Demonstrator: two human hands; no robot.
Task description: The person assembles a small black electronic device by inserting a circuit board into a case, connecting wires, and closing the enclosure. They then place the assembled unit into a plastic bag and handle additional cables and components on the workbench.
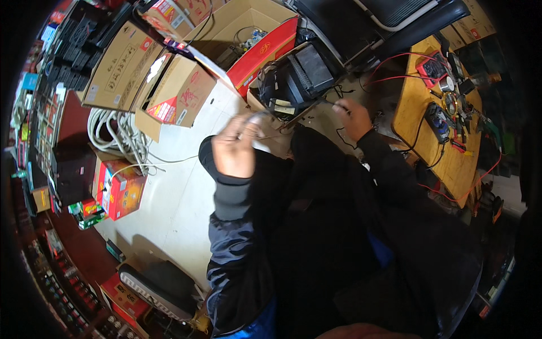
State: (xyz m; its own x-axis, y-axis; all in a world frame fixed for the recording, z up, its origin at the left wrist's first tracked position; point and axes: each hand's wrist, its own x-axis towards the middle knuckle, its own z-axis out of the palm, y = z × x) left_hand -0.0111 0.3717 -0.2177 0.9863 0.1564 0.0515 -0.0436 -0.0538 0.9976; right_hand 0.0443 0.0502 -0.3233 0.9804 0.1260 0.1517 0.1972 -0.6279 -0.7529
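Observation:
My left hand (237,146) is raised above my lap, its fingers closed and slightly smeared by motion. A thin dark cable (265,114) shows at its fingertips. Farther right, my right hand (354,120) is closed in a pinch on a thin dark cable end (326,103). I cannot make out whether both hands hold one and the same cable. Just beyond the hands, a cardboard box holds black electronic devices (307,72) with loose cords about them.
To the right, a wooden table (411,116) bears a red multimeter (432,69), a dark blue handheld device (436,121), pliers and red leads. Open cardboard boxes (189,93) stand at the far left, near a coil of white hose (116,133). A dark chair (161,288) is at the lower left.

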